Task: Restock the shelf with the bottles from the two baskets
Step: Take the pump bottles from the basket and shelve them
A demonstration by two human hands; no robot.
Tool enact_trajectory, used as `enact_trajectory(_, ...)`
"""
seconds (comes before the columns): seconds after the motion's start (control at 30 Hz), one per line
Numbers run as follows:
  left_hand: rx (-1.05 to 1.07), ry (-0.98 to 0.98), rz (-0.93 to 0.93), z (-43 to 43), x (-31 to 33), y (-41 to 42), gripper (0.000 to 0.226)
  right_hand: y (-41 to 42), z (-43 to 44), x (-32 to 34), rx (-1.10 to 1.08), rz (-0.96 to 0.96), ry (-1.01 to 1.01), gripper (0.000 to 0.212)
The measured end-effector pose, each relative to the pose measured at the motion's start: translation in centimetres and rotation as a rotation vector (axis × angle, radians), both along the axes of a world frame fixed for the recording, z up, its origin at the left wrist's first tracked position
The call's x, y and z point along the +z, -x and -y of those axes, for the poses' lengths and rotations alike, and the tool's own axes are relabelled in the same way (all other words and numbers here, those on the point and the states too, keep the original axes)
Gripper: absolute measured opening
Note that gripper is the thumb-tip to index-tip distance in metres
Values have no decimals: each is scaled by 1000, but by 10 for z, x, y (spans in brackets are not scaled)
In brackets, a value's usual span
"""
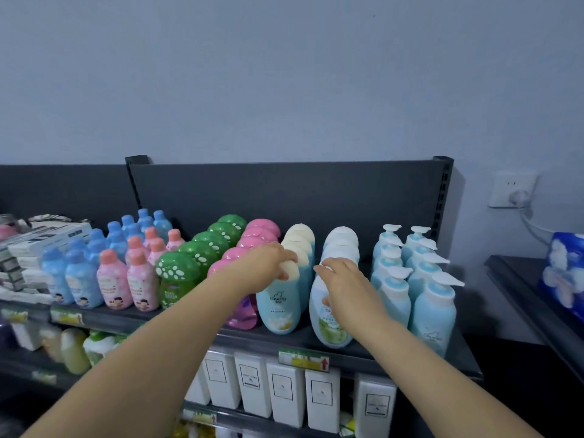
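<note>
On the dark top shelf (379, 358) stand two rows of light blue bottles with rounded caps. My left hand (268, 263) grips the cream cap of the front bottle (278, 308) in the left row. My right hand (344, 286) holds the white-capped front bottle (328, 327) in the right row, fingers over its cap and thumb on its front. Both bottles stand upright at the shelf's front edge. No basket is in view.
Left of my hands stand pink (240, 308) and green mushroom-capped bottles (173, 279), then small pink and blue bottles (82, 279). Pump bottles (433, 308) crowd the right end. White boxes (284, 396) fill the shelf below. A wall socket (512, 191) and blue tissue pack (562, 273) are at right.
</note>
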State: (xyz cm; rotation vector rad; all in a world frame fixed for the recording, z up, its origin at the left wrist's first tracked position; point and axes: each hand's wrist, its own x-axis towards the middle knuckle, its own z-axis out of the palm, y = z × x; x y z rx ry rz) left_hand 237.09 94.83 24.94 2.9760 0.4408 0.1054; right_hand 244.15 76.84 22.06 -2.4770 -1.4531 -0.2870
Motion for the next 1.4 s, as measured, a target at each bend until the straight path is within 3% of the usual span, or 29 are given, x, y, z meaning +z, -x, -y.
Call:
enact_trajectory(0.23, -21, 143, -17, 1, 8, 2, 38, 0, 2, 0, 16, 9, -27, 58)
enact_trajectory(0.6, -30, 122, 56, 7, 7, 17, 51, 11, -13, 7, -73, 53, 4, 63)
enact_trajectory(0.67, -71, 30, 106, -1, 17, 28, 55, 20, -23, 14, -50, 42, -67, 62)
enact_trajectory(0.83, -81, -173, 274, -61, 48, 68, 33, 52, -78, 35, 85, 88, -232, 50)
enact_trajectory(1.13, -175, -154, 133, -184, 28, 125, 44, 91, -184, 18, -88, 82, 178, 47)
enact_trajectory(1.4, -248, -192, 117, -212, -10, 122, 59, 92, -197, 9, -158, 6, 175, 61)
